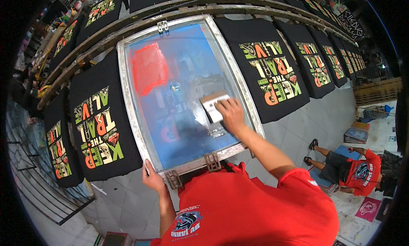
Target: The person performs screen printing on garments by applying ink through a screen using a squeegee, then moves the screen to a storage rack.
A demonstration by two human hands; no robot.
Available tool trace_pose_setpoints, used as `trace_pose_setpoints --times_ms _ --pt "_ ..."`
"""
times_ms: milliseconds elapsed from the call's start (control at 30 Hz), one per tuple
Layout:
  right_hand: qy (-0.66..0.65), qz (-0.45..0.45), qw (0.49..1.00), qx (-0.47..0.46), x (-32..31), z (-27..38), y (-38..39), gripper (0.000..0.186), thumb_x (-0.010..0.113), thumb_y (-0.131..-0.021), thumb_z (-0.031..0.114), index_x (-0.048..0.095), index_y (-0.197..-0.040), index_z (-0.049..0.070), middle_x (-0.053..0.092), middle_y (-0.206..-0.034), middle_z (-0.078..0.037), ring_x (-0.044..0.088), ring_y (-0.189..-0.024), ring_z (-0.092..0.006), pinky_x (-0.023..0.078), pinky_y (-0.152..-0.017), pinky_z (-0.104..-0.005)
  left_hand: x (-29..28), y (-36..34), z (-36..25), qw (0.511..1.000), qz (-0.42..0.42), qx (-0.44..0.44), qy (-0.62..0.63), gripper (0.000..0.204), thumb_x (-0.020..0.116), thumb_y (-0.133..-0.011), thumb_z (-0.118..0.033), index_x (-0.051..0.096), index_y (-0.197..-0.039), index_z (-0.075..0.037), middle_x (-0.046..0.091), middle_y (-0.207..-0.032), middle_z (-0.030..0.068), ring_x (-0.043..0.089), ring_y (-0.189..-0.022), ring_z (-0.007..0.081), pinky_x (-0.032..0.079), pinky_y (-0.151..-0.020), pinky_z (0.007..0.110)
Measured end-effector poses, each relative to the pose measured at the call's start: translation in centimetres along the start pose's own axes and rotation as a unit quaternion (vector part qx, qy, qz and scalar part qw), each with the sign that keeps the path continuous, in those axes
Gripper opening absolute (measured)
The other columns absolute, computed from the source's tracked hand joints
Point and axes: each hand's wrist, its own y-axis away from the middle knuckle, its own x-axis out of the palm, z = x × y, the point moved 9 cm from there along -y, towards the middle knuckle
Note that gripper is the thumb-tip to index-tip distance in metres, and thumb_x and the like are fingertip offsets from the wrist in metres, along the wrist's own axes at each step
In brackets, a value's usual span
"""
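Observation:
A screen-printing frame with a metal rim and blue mesh lies before me over a black shirt. My right hand grips a squeegee with a pale flat face, resting on the right half of the mesh. Dark grey ink is smeared around the squeegee. A thick patch of red ink covers the mesh's upper left. At the near left corner my left hand holds the frame's rim, thumb up along its side; its other fingers are mostly hidden. Metal clamps sit on the near rim.
Printed black shirts lie on boards to the left and right of the frame. Long rails run behind it. At the lower right, another person in a red shirt sits on the floor. A black metal rack stands at lower left.

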Motion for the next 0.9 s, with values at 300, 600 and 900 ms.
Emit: trace_pose_setpoints --times_ms 300,600,900 --pt "0.071 0.130 0.989 -0.013 1.2 -3.3 -14.0 0.024 0.058 -0.080 0.001 0.074 -0.093 0.016 0.072 -0.090 -0.006 0.067 -0.094 -0.0245 0.042 -0.093 -0.0409 -0.1 -0.4 -0.2 1.000 -0.007 0.011 -0.020 0.052 0.069 -0.095 -0.036 0.066 -0.120 0.010 0.073 -0.110 0.0190 0.066 -0.096 0.0205 0.049 -0.090 0.033" --pt "0.025 0.133 0.991 0.004 -2.1 1.0 -1.2 0.021 0.061 -0.078 0.008 0.072 -0.095 0.012 0.067 -0.098 -0.007 0.061 -0.103 -0.0253 0.043 -0.096 -0.0415 -0.3 -0.8 2.3 1.000 -0.015 -0.004 0.012 0.049 0.068 -0.096 -0.033 0.066 -0.119 0.010 0.073 -0.109 0.0188 0.065 -0.096 0.0198 0.049 -0.090 0.033" --pt "0.043 0.115 0.992 0.030 -6.2 3.1 3.0 0.022 0.058 -0.082 0.014 0.071 -0.100 0.014 0.064 -0.097 -0.002 0.059 -0.096 -0.0218 0.039 -0.099 -0.0424 0.0 -0.5 0.4 0.999 -0.001 0.035 0.010 0.045 0.067 -0.098 -0.029 0.066 -0.119 0.011 0.073 -0.104 0.0172 0.063 -0.089 0.0166 0.050 -0.085 0.031"
